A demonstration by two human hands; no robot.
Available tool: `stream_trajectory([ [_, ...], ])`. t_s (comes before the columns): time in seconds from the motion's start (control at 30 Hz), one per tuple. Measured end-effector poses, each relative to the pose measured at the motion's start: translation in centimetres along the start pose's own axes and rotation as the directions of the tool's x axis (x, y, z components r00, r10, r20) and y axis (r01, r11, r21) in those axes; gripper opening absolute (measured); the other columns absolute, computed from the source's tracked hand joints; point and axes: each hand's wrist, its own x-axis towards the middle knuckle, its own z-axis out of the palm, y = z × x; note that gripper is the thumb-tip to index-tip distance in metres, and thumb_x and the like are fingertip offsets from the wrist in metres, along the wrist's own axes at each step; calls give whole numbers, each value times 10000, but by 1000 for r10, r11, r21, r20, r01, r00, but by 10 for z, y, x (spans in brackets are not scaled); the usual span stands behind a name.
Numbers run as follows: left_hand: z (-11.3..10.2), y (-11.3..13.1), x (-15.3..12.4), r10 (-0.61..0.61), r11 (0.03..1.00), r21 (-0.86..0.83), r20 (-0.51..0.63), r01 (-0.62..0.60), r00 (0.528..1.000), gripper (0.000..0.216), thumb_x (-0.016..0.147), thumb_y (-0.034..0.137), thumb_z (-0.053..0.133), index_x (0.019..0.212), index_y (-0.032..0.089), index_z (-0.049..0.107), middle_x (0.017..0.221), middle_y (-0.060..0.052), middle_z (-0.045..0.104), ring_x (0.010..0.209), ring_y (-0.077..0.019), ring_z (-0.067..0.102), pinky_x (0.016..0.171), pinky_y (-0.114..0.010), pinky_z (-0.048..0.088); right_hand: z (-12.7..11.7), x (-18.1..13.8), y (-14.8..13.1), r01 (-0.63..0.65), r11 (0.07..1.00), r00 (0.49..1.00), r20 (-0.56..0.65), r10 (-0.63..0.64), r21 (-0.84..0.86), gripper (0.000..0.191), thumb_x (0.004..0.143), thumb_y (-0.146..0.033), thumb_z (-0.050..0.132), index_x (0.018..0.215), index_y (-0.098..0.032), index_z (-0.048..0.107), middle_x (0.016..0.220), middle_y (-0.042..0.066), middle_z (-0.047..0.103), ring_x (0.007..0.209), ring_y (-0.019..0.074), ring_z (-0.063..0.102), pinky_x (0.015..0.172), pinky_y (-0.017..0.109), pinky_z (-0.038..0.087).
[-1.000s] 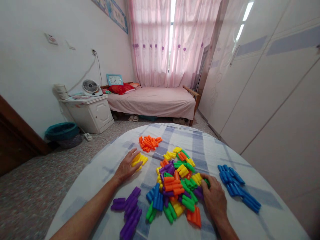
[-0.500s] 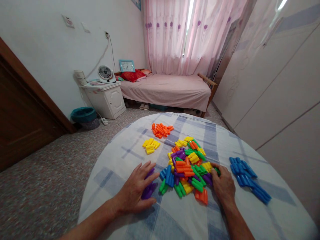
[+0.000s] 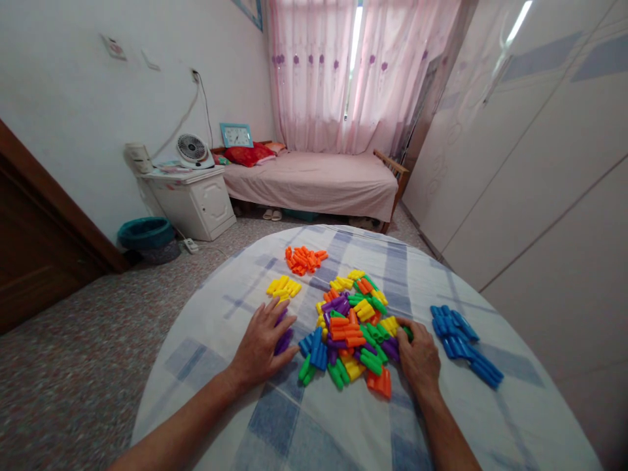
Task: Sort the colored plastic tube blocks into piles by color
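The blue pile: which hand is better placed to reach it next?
Probably the right hand: it is beside the blue pile, with just tablecloth between. The left hand is over the purple pieces, on the other side of the mixed pile.

This is a bedroom in a home: past the far edge of the cloth-covered table (image 3: 314,428) stands a pink-spread bed (image 3: 314,180) with a red pillow (image 3: 249,155), below flower-trimmed curtains (image 3: 314,85). Beyond the table's left edge are a white bedside cabinet (image 3: 214,201) carrying a small fan (image 3: 192,149), and a lined bin (image 3: 146,233). Pale wardrobe doors (image 3: 520,170) rise past its right edge, and slippers (image 3: 272,214) lie by the bed.
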Motion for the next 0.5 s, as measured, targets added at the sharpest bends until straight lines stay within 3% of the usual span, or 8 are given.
stream_trajectory([
  [0.1, -6, 29, 15, 41, 999, -26, -70, -42, 997, 397, 846, 321, 503, 1229, 219, 526, 1401, -102, 427, 1338, -284, 307, 1080, -509, 279, 1, 0, 0, -3, 1000, 1000, -9, 2, -12, 369, 804, -342, 330, 980, -189, 615, 1013, 67, 623, 954, 228, 534, 845, 350, 370],
  [0.27, 2, 78, 48, 78, 988, -139, 41, -72, 996, 398, 798, 278, 571, 1191, 224, 535, 1302, -86, 520, 1292, -270, 361, 1076, -493, 286, 2, 1, 3, 0, 1000, 1000, -6, 0, -8, 366, 799, -331, 334, 990, -190, 612, 1025, 71, 627, 970, 228, 536, 840, 347, 377],
  [0.5, 21, 88, 62, -16, 971, -238, 61, 30, 998, 333, 763, 224, 607, 1096, 222, 590, 1095, -55, 621, 1063, -229, 524, 991, -410, 376, 3, 4, 7, -18, 1000, 1000, 24, 18, 0, 359, 806, -314, 337, 1000, -201, 617, 1038, 63, 630, 992, 222, 538, 869, 347, 372],
])
